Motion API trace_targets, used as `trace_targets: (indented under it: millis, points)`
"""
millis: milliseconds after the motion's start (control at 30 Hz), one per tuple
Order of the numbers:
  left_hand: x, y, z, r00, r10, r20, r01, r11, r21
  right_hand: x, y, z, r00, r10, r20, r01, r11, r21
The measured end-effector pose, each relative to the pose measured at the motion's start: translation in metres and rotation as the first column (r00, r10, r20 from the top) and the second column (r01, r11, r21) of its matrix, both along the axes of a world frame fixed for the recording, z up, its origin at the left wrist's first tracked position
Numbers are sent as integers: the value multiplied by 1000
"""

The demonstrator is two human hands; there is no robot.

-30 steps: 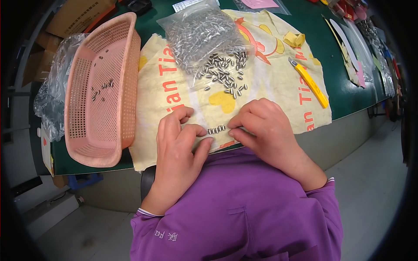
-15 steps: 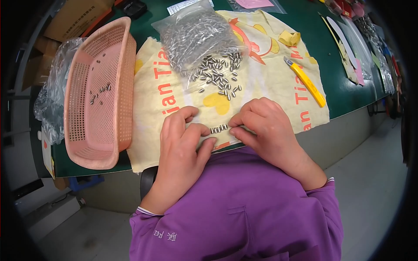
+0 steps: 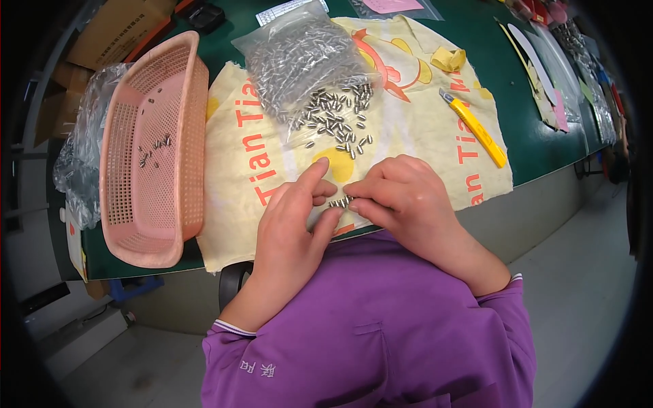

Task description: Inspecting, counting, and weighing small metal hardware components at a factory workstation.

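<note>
I see a short row of small metal pins point(image 3: 337, 202) lying side by side between both hands, on the patterned cloth point(image 3: 228, 224). My right hand point(image 3: 351, 197) pinches the row's right end between thumb and fingertips. My left hand point(image 3: 329, 188) is loosely spread at the other end: index finger raised, other fingers curled, thumb just beside the row; can't tell if the thumb touches it. Ahead of the hands I have loose metal pins point(image 3: 333, 121) in a heap, and beyond those a clear plastic bag point(image 3: 299, 58) full of similar pieces. Left of the left hand: pink perforated basket point(image 3: 193, 156), a few pins inside. Ahead and right of the right hand: yellow utility knife point(image 3: 478, 130) on the cloth, a crumpled yellow scrap point(image 3: 449, 60) farther ahead. Green counter point(image 3: 544, 153) shows beyond the cloth, out to the right.
</note>
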State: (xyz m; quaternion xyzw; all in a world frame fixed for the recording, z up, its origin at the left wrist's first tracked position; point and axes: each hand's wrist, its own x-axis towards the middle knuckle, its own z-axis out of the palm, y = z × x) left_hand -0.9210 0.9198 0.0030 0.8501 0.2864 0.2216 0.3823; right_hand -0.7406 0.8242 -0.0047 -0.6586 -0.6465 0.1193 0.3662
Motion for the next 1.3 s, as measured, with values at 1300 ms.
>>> trace_targets:
  millis: [1300]
  points:
    - [2, 0, 1, 995, -92, -26, 89, 990, -107, 2, 1, 5, 993, 111, -48, -111, 994, -10]
